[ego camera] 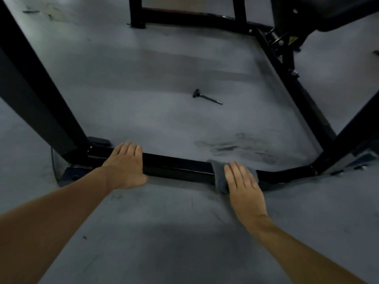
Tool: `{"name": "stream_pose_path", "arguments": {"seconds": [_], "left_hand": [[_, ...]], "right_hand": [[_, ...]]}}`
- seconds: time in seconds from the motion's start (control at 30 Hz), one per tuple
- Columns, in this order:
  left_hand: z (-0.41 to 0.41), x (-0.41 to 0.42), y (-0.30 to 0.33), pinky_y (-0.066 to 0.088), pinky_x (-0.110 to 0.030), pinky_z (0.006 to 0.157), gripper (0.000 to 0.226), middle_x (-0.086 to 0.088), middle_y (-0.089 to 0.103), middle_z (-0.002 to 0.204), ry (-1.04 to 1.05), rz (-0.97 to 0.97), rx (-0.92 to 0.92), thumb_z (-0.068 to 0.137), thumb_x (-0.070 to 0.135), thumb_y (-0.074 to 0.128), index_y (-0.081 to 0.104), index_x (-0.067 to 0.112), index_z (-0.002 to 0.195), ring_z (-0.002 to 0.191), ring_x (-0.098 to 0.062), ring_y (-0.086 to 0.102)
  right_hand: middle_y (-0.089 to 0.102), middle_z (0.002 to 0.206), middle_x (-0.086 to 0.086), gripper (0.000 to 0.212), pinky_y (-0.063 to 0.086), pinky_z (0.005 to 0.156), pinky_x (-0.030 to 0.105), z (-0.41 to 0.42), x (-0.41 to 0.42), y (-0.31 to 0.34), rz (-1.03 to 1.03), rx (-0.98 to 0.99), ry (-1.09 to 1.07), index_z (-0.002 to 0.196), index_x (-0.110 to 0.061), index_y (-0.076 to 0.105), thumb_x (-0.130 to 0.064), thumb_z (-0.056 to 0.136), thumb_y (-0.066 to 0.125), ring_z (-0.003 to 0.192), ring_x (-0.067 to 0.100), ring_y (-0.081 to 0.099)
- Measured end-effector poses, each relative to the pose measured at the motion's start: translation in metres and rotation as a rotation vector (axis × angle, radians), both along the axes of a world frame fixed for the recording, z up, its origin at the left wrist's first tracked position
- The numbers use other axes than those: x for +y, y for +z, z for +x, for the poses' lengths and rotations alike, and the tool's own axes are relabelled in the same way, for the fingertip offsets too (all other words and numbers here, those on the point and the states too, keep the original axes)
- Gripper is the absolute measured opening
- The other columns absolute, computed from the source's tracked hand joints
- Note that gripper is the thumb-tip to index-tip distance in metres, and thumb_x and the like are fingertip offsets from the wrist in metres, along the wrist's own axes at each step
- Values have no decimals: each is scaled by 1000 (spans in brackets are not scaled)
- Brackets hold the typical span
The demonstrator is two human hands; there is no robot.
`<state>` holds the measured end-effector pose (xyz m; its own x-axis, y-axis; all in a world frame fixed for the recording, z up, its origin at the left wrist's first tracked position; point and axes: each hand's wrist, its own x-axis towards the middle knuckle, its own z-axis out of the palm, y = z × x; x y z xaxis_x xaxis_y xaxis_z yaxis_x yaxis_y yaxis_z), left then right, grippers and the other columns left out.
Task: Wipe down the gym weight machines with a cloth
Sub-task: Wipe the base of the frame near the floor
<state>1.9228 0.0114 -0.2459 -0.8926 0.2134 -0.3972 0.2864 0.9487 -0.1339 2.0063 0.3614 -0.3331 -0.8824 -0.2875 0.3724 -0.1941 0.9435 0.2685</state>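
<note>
Looking down, I see my left hand laid over the black base bar of the weight machine, fingers curled over its far edge, gripping it near the left corner foot. The bar's long axis runs left to right across the grey floor. Further right, my right hand presses a grey cloth flat onto the bar, fingers straight. Beyond the bar, a small T-handled pin lies loose on the floor inside the frame.
</note>
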Motion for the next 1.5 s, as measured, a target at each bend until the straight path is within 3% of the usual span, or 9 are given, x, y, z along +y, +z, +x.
{"name": "stream_pose_path", "arguments": {"seconds": [0.2, 0.4, 0.63, 0.8, 0.93, 1.03, 1.17, 1.4, 1.5], "left_hand": [[30, 108, 5, -13, -38, 125, 103, -16, -21, 166, -331, 154, 98, 86, 42, 44, -19, 1, 156, 154, -26, -22], [20, 195, 4, -8, -32, 126, 89, -12, -17, 168, -214, 545, -6, 89, 14, 41, -16, 1, 157, 154, -17, -19], [22, 208, -10, -5, -34, 125, 99, -9, -24, 166, -261, 309, -71, 92, 28, 49, -22, 6, 157, 153, -20, -24], [25, 213, -6, -1, -36, 126, 99, -6, -24, 167, -229, 269, -83, 90, 30, 48, -21, 9, 158, 153, -18, -24], [22, 213, -9, 1, -37, 126, 100, -5, -22, 168, -238, 248, -77, 88, 32, 47, -20, 11, 159, 154, -18, -22], [19, 211, -11, 3, -38, 126, 101, -4, -20, 168, -243, 250, -84, 81, 37, 40, -19, 12, 159, 154, -17, -22], [21, 214, -9, 2, -40, 127, 98, -3, -20, 168, -230, 269, -110, 88, 31, 45, -20, 12, 159, 154, -18, -21], [20, 212, -8, 6, -40, 126, 93, -3, -12, 170, -239, 277, -114, 91, 33, 45, -14, 14, 161, 156, -18, -14], [17, 211, -8, 5, -40, 126, 91, -2, -11, 170, -230, 264, -142, 92, 31, 45, -11, 14, 161, 156, -18, -14]], "right_hand": [[48, 146, 26, 54, 21, 118, 46, 11, -12, 1, -181, -55, -263, 145, 2, 34, -5, 92, 31, 134, 41, 50], [59, 140, 15, 55, 19, 122, 37, -16, -38, 9, -188, -85, -1, 144, -2, 42, -25, 93, 44, 132, 29, 51], [4, 167, 23, 84, 11, 127, 44, 31, 43, -1, -356, -74, -488, 159, 1, 7, -47, 100, 42, 156, 34, -2], [-12, 161, 34, 89, -9, 125, 46, 5, 1, 11, -809, -53, -810, 156, 10, 5, -61, 103, 7, 152, 44, -14], [-14, 162, 30, 97, 4, 126, 38, -40, 17, 49, -1530, 28, -1079, 151, 11, -16, -38, 103, 52, 154, 37, -7], [14, 161, 25, 90, 30, 120, 39, -53, 50, 60, -1817, 65, -1194, 153, 8, 5, -22, 94, 67, 148, 38, 25], [42, 149, 19, 83, 50, 97, 37, -49, 80, 54, -1932, 183, -1168, 147, 3, 25, -22, 86, 76, 126, 38, 55], [25, 160, 26, 87, 34, 117, 43, -44, 46, 52, -1825, 221, -1117, 153, 10, 11, -38, 99, 60, 144, 39, 36], [20, 157, 37, 60, 26, 119, 52, -38, 20, 54, -1756, 197, -1178, 158, 1, 5, -24, 110, 32, 143, 49, 30]]}}
